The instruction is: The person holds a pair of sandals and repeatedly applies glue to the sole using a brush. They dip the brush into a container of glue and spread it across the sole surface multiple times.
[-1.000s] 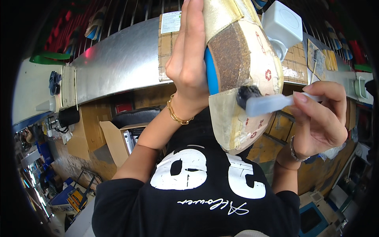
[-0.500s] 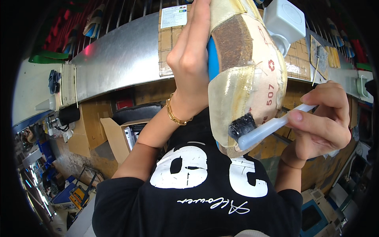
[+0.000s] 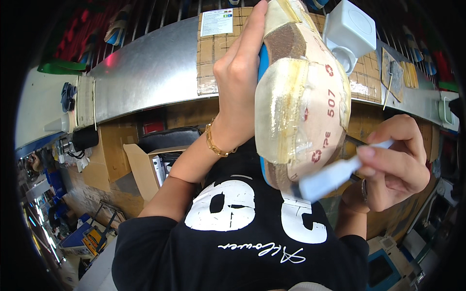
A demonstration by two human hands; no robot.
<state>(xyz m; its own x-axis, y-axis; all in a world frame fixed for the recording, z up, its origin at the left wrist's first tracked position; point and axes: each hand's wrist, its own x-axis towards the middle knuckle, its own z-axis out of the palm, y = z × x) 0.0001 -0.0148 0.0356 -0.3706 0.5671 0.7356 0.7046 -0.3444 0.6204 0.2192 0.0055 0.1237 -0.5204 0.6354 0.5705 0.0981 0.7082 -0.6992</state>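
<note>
Left hand (image 3: 238, 70) clamped on shoe (image 3: 318, 97), upper centre; right hand (image 3: 398, 160) pinching brush (image 3: 332, 179), right of centre. White container (image 3: 350, 28), upper right: contents hidden. Open carton (image 3: 138, 165), centre left: pale object (image 3: 158, 169) inside.

Wearing a black short-sleeved T-shirt (image 3: 266, 228) with white print (image 3: 196, 208), gold chain-link bracelet (image 3: 210, 139) at left, apparently silvery bracelet (image 3: 364, 190) at right.

I have the left forearm (image 3: 196, 157) slanting inward and up, the left hand (image 3: 238, 77) upright at its end with fingers (image 3: 250, 41) close together and nearly straight, thumb hidden. The right hand (image 3: 398, 160) I'm driving sits lower, thumb (image 3: 367, 153) and curled fingers pinched, right forearm (image 3: 352, 224) beneath.
</note>
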